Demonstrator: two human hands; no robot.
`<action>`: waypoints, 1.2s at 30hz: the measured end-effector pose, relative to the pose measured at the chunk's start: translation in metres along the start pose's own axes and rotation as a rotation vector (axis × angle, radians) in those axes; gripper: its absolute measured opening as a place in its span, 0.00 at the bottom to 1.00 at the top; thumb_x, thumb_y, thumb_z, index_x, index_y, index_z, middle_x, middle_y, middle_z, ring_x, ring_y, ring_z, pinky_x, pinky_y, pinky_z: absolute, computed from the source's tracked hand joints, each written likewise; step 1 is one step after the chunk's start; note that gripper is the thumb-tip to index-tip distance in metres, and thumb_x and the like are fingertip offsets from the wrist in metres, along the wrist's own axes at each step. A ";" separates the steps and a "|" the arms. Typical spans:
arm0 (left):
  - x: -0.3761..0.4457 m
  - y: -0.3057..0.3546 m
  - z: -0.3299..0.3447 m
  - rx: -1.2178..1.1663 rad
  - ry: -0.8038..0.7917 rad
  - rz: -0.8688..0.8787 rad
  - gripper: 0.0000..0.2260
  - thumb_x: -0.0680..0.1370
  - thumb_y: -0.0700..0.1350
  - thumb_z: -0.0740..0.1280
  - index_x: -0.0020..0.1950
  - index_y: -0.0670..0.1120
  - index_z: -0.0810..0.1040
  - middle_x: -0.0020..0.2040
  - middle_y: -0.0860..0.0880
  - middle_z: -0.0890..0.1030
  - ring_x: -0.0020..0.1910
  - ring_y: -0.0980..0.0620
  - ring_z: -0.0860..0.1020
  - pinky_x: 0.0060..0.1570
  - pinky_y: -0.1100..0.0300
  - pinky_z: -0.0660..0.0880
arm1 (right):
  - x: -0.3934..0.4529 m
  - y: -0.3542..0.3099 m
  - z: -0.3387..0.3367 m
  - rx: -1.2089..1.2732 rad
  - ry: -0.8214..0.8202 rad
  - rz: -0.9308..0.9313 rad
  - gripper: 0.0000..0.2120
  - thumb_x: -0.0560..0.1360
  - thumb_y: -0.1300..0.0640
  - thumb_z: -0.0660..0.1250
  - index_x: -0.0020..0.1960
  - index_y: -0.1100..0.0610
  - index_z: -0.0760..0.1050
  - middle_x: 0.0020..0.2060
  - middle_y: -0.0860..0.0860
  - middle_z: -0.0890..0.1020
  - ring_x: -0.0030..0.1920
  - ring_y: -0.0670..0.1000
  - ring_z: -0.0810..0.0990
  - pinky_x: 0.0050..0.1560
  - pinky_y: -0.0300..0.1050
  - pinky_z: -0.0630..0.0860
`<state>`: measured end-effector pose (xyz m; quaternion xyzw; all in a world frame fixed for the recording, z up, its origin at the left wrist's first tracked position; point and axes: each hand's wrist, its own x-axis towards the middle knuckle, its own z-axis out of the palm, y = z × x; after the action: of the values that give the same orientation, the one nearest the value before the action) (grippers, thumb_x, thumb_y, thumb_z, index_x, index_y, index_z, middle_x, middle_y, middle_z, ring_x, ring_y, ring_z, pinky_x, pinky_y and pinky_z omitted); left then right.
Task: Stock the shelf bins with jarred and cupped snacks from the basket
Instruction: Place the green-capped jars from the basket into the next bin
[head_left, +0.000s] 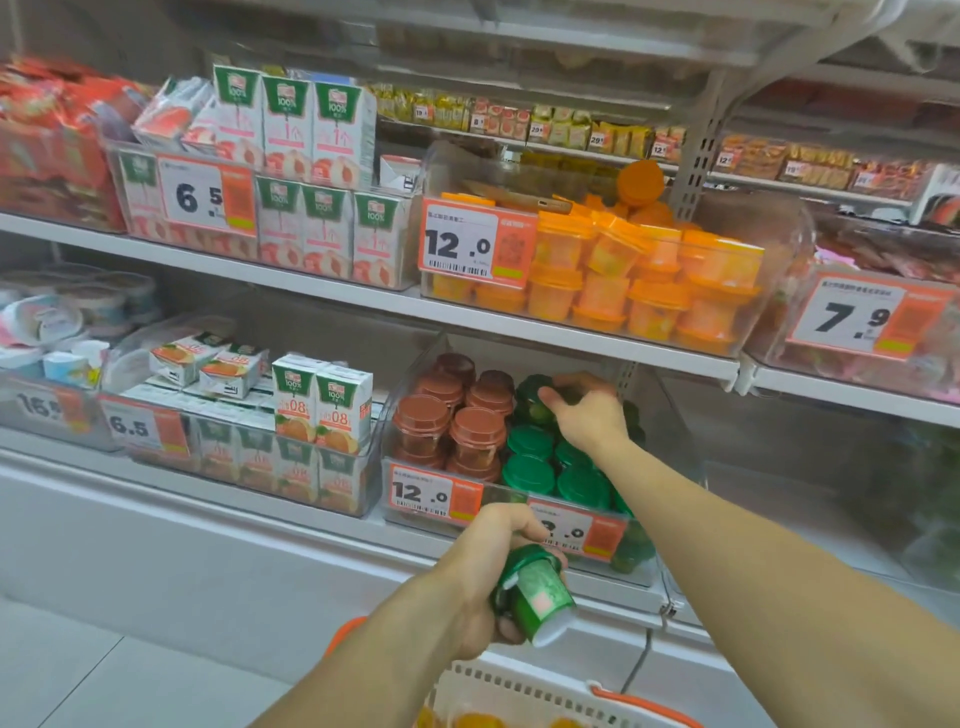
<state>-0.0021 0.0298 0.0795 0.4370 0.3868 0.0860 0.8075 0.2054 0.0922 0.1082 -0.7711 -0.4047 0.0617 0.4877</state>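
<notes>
White shop shelving w/ perforated upright, pale tiled floor, dim even light.

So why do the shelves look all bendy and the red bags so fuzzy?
Head view: the wide lens bows the shelf edge; the red bags at far left smear with blur; the green cup in the left hand stays fairly sharp; the clear bin catches soft glare.

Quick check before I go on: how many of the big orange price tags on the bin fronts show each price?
12.0 tags: 2
6.5 tags: 2
7.9 tag: 1
16-something tag, blurred: 1
tag ending .0, first digit behind the left hand: 1
Total: 7
</notes>
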 end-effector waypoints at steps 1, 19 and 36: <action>0.000 0.001 0.000 0.016 -0.019 0.008 0.14 0.69 0.49 0.65 0.48 0.42 0.79 0.36 0.47 0.78 0.27 0.50 0.73 0.27 0.65 0.56 | 0.002 0.002 0.001 -0.032 -0.005 -0.011 0.13 0.76 0.50 0.72 0.57 0.55 0.80 0.54 0.51 0.83 0.48 0.49 0.77 0.50 0.39 0.70; -0.018 0.009 0.008 -0.194 0.109 0.258 0.09 0.79 0.45 0.60 0.50 0.43 0.78 0.36 0.44 0.78 0.27 0.52 0.72 0.22 0.64 0.58 | -0.095 -0.033 -0.061 0.194 -0.703 -0.110 0.10 0.77 0.52 0.71 0.55 0.56 0.82 0.46 0.56 0.85 0.40 0.49 0.83 0.39 0.44 0.77; -0.024 0.011 0.021 -0.245 0.109 0.470 0.17 0.75 0.48 0.72 0.59 0.39 0.81 0.50 0.39 0.85 0.51 0.41 0.84 0.50 0.55 0.82 | -0.099 -0.026 -0.092 0.321 -0.656 -0.052 0.25 0.64 0.40 0.75 0.53 0.57 0.82 0.49 0.51 0.85 0.51 0.52 0.84 0.52 0.51 0.82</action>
<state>-0.0014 0.0118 0.1078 0.4085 0.3043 0.3405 0.7903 0.1705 -0.0352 0.1472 -0.6135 -0.5441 0.3561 0.4480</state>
